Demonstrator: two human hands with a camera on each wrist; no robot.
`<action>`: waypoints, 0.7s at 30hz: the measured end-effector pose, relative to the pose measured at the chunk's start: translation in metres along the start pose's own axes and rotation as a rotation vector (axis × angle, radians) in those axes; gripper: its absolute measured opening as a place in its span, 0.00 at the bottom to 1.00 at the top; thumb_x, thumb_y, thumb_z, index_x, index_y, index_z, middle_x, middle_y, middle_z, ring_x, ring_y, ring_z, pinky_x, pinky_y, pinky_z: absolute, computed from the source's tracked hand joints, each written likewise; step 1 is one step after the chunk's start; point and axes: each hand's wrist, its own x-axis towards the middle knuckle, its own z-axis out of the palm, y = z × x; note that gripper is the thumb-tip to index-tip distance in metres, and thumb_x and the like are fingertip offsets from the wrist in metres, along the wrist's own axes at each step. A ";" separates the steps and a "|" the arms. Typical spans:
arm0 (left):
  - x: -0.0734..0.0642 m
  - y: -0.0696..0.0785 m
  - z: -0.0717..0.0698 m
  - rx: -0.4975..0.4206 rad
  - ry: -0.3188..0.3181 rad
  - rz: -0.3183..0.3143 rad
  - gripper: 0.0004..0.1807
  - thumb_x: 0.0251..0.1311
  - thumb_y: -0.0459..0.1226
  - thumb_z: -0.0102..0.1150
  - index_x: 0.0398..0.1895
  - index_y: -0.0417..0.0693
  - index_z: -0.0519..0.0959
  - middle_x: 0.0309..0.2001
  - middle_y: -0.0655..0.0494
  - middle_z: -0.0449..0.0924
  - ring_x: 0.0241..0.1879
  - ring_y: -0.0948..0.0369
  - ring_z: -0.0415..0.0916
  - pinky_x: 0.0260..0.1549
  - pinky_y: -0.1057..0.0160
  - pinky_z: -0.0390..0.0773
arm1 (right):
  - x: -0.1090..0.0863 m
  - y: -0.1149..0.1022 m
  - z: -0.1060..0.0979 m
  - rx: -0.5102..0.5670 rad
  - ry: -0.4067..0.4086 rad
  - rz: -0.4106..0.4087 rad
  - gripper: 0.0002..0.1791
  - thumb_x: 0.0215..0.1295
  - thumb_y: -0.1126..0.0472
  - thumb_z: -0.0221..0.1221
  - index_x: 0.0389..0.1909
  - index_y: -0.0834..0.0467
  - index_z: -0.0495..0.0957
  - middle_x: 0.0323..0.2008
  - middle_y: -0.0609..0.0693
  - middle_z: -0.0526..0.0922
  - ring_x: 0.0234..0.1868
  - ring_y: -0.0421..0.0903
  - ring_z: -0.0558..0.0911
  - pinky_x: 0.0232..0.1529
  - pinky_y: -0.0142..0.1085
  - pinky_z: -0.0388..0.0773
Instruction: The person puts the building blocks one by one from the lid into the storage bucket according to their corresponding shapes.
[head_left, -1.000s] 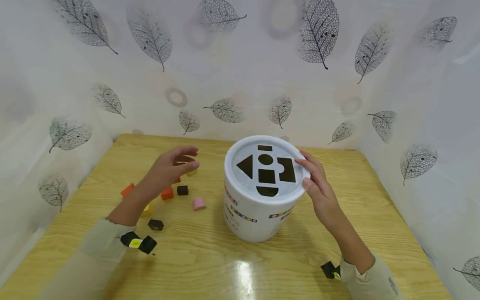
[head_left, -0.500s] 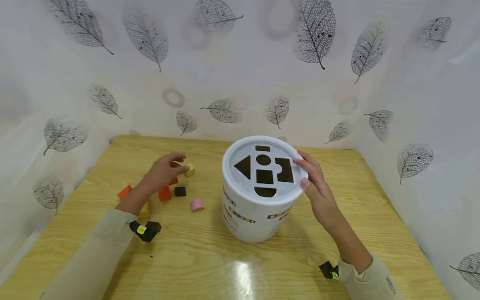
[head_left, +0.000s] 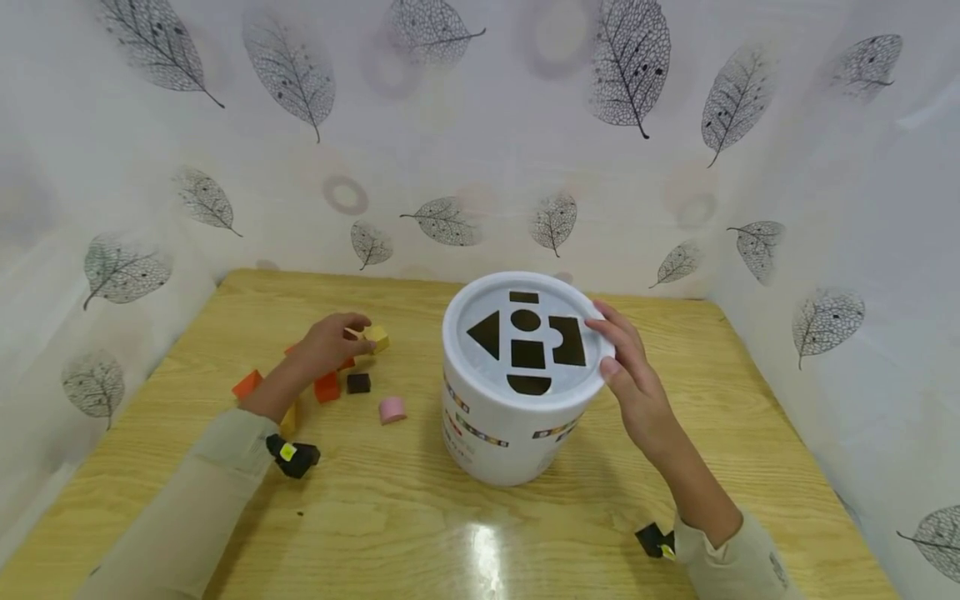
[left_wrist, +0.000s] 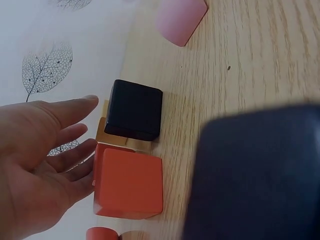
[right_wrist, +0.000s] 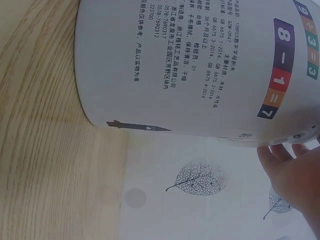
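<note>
- In the last 1 second, the left hand (head_left: 330,342) has been lowered and drawn back to the yellow block (head_left: 378,337), while the white bucket (head_left: 480,437) has been left in its place.
- By this change, the yellow block is made the nearest thing to the left fingertips; it is seen lying on the surface (head_left: 420,508), to the left of the bucket and well apart from it.
- The left grip is not closed: a gap is seen between the thumb and the fingers. Whether the block is already touched cannot be surely told, because in the left wrist view it is mostly covered by the black block (left_wrist: 135,110).
- By the right hand (head_left: 641,387), the rim of the lid (head_left: 497,377) is held, with this grip clamped there; the bucket is kept upright.
- Near the left hand, 1 orange block (head_left: 327,387) and 1 pink block (head_left: 392,410) are also found.
</note>
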 end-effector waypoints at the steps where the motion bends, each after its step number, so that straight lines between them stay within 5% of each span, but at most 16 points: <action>1: 0.000 0.000 0.000 -0.004 -0.006 -0.001 0.29 0.71 0.40 0.59 0.70 0.35 0.67 0.66 0.34 0.69 0.62 0.40 0.72 0.52 0.48 0.82 | 0.000 0.000 0.000 0.000 0.000 -0.003 0.24 0.77 0.65 0.41 0.71 0.64 0.64 0.79 0.51 0.51 0.79 0.46 0.52 0.71 0.24 0.60; 21: 0.010 -0.003 0.006 0.028 0.001 0.007 0.27 0.68 0.35 0.61 0.67 0.33 0.69 0.61 0.32 0.73 0.58 0.40 0.75 0.41 0.55 0.85 | 0.000 0.001 0.001 0.001 0.000 -0.012 0.24 0.78 0.65 0.40 0.71 0.65 0.63 0.79 0.52 0.50 0.78 0.46 0.52 0.70 0.24 0.60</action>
